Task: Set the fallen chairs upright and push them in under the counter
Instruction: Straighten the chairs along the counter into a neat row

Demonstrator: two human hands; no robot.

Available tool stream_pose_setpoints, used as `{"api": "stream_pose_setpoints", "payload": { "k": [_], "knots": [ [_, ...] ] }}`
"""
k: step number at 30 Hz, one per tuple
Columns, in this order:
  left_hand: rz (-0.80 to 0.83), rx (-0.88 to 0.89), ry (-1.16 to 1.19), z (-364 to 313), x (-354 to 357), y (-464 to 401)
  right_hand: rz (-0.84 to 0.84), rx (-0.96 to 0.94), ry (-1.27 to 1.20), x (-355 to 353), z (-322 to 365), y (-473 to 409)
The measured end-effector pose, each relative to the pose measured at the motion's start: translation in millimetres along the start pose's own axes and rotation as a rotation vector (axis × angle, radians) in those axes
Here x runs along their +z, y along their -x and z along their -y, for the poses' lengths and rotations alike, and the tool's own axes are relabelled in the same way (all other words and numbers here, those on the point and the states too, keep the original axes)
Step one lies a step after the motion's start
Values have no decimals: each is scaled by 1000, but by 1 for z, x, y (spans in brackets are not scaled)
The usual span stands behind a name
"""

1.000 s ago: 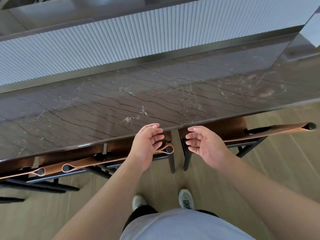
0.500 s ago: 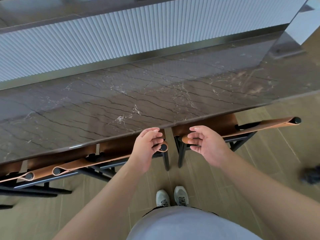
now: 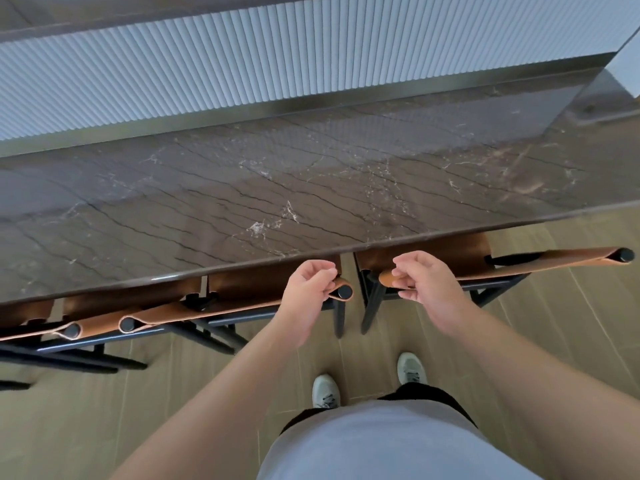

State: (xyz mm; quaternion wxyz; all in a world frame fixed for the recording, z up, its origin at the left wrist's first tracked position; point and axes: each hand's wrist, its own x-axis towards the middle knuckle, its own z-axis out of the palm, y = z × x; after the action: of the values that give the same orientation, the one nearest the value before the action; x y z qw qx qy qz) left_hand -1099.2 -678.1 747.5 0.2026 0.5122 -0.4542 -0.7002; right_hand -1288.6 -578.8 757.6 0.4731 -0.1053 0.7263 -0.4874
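Along the near edge of the dark marble counter (image 3: 311, 188), which ran the whole width of the room with a ribbed pale panel (image 3: 277, 60) rising behind it, three chairs stood upright with their tan seats tucked beneath the stone. Wood-look flooring (image 3: 104, 410) spread below. The chair on the right (image 3: 519, 268) showed its leather backrest strip and black frame just outside the counter's edge; the middle chair (image 3: 242, 306) stood just beside it, a narrow gap between their black legs; a third chair (image 3: 34, 327) was partly cut off at the far left. The person stood close in front of the gap, light shirt (image 3: 381, 441) and pale sneakers (image 3: 325, 391) visible. The left hand (image 3: 308, 292) was curled around the right end of the middle chair's backrest, fingers closed over the leather beside its black post cap (image 3: 344, 292). The right hand (image 3: 426, 282) was wrapped around the left end of the right chair's backrest, thumb and fingers pinching the rounded leather tip.
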Motion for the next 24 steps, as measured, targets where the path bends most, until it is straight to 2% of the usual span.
{"api": "stream_pose_setpoints", "payload": {
  "k": [3,6,8,12,18,24],
  "knots": [
    [-21,43,-175,10,11,-3,20,-78,189,-11,-2,-18],
    [-47,111,-432,23,23,-8,46,-265,627,-26,-6,-32],
    [-25,178,-642,31,29,-14,123,-394,899,-37,-10,-40],
    [-35,292,-1046,40,36,-26,245,-576,1213,-50,-19,-52],
    [21,349,-1562,36,42,-29,325,-706,1462,-49,-22,-58],
    [98,365,-1726,28,40,-36,375,-773,1552,-47,-17,-67]
  ]
}}
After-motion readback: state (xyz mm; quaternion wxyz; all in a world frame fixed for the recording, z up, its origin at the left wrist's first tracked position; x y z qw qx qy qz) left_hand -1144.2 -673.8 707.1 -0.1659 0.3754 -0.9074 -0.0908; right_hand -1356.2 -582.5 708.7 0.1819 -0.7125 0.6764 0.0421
